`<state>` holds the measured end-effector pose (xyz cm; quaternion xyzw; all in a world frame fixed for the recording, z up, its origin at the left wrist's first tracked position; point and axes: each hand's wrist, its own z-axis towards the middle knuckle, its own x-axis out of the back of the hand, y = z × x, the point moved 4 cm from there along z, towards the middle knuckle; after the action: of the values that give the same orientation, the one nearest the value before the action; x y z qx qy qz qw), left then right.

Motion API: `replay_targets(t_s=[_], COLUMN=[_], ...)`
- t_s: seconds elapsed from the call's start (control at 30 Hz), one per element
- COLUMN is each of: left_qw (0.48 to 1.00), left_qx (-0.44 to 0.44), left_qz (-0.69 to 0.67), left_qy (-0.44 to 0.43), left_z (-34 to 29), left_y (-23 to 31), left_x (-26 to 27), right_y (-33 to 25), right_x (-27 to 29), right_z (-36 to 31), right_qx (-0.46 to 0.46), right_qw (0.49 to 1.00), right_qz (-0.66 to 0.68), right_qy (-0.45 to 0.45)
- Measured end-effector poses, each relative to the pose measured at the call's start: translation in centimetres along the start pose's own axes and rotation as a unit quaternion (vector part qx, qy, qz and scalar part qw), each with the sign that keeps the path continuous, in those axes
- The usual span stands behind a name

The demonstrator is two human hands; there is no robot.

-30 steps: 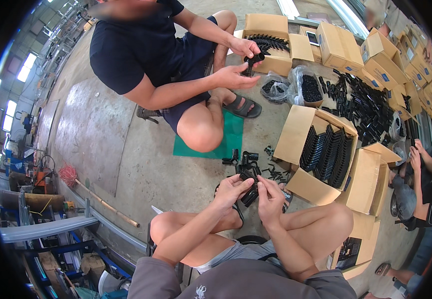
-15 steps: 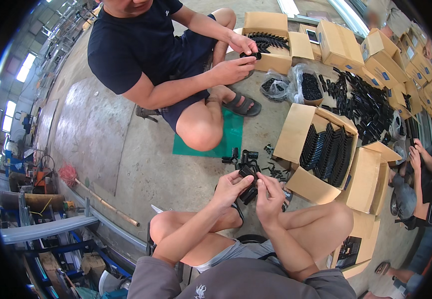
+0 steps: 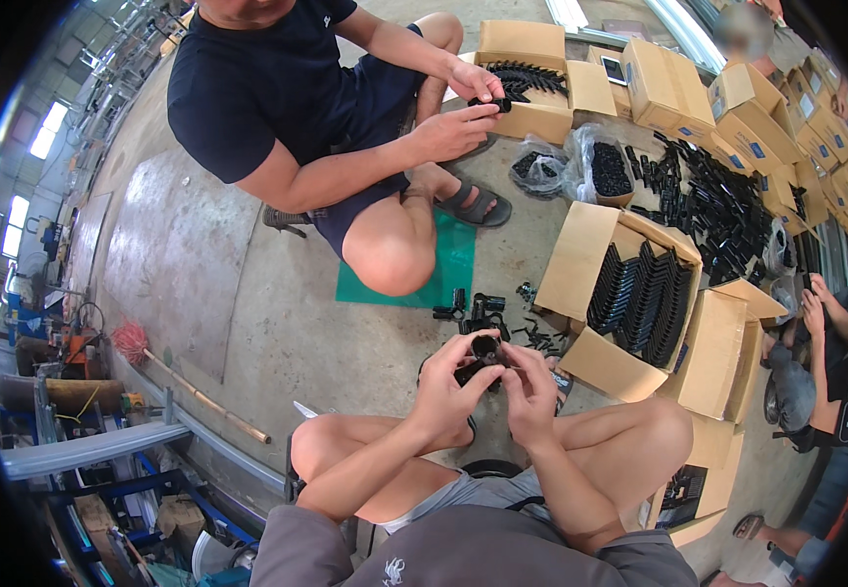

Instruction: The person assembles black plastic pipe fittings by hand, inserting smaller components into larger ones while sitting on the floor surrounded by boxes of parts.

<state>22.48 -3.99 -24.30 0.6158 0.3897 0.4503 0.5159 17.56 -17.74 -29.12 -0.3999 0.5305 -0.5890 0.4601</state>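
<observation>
Between the raised bare knees, close to the chest, the left hand [image 3: 451, 386] and the right hand [image 3: 531, 391] meet around a small black plastic part [image 3: 483, 354], the fingers of both clamped on it from either side so that its round end faces up toward the eyes; held this near, it can be turned and checked by touch. Just beyond the fingertips, on the concrete floor [image 3: 277, 323], a scatter of loose black pieces [image 3: 482, 311] lies within easy reach. Beside them to the right, an open brown cardboard box [image 3: 580, 264] keeps long black plastic strips [image 3: 644, 298] stacked on edge in rows. Farther off, a co-worker crouching on a green mat [image 3: 448, 274] holds a similar black piece [image 3: 495, 103] in both hands over another open carton [image 3: 531, 59].
</observation>
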Motion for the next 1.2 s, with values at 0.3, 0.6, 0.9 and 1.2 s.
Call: replay_targets(t_s=[0.3,0.6,0.9,1.2], left_qw=[0.939,0.963,0.941,0.986], left_qx=[-0.262,0.100,0.234,0.110], left_qz=[0.221,-0.231,-0.200,0.108], left_qy=[-0.011,0.095,0.141,-0.056], left_z=[-1.1,-0.2,-0.2,0.5], left_y=[4.0,-0.9,-5.4,-5.1], left_x=[0.5,1.5,1.8,2.3], right_y=[-0.6,0.2,0.8,3.2], right_x=[0.3,-1.1,-2.5,-0.9], right_z=[-0.1,-0.2,-0.1,0.0], right_qx=[0.106,-0.053,-0.128,-0.310], right_qw=[0.992,0.989,0.987,0.923], right_qz=[0.047,0.134,0.061,0.211], right_qy=[-0.053,-0.044,-0.077,-0.089])
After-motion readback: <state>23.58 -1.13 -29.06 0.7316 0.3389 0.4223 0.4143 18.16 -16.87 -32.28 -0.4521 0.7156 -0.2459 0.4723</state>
